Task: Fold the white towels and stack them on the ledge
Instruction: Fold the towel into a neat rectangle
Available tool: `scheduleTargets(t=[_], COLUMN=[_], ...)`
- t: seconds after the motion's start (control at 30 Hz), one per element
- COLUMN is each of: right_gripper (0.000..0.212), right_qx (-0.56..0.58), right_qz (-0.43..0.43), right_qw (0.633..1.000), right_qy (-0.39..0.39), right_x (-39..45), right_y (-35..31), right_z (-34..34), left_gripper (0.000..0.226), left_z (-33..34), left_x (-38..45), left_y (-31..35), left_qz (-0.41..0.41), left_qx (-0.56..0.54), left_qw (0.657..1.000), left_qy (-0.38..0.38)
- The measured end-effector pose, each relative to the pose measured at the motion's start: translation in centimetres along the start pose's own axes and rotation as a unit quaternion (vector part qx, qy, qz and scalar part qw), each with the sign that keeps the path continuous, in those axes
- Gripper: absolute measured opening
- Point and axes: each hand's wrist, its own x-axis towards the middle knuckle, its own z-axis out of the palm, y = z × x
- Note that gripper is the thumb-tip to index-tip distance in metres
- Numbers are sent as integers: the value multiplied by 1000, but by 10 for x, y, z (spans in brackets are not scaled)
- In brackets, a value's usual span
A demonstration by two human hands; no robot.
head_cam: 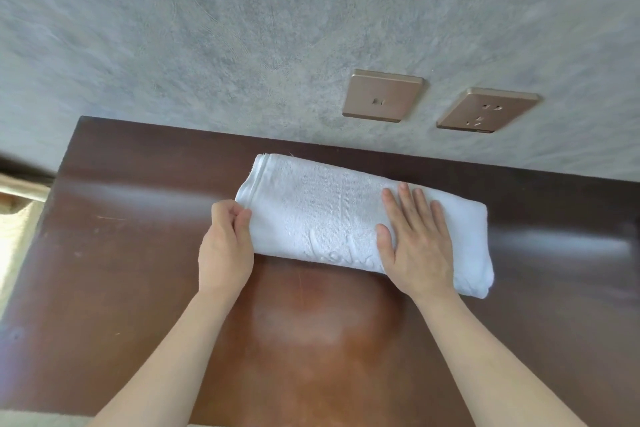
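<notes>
White terry cloth, a folded towel (332, 215), is laid lengthwise near the back edge of the dark brown ledge (138, 253), just short of the grey wall (242, 28). Its left end is pinched between thumb and fingers of the left hand (225, 246), the layered hem being gathered there. The right hand (415, 243) is pressed flat on the right half of the towel, fingers (403, 199) spread and pointed toward the wall. A raised pattern is seen on the near side of the cloth. Two bronze-coloured sockets (382, 95) are mounted on the wall above the ledge's back edge.
</notes>
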Motion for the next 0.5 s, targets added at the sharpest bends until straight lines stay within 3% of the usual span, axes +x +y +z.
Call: scheduleTargets(t=[0.07, 0.13, 0.17, 0.27, 0.4, 0.5], right_gripper=[67, 65, 63, 59, 57, 57], right_qx=[3, 5, 7, 18, 24, 23], right_qz=[6, 9, 10, 11, 12, 0], right_qw=[1000, 1000, 1000, 1000, 999, 999], right_qy=[4, 6, 9, 24, 40, 46], right_x=[-1, -1, -2, -1, -2, -2], right_y=[-2, -5, -5, -5, -3, 0], right_z=[1, 2, 2, 3, 4, 5], left_gripper=[4, 20, 24, 38, 58, 66], left_z=[-1, 6, 14, 47, 88, 78], left_x=[-2, -4, -6, -16, -25, -7], left_y=[8, 27, 39, 80, 102, 80], left_qz=[39, 134, 183, 299, 280, 263], left_qx=[-14, 33, 43, 67, 278, 348], left_qw=[998, 987, 979, 950, 902, 882], left_qy=[40, 84, 75, -62, -174, -179])
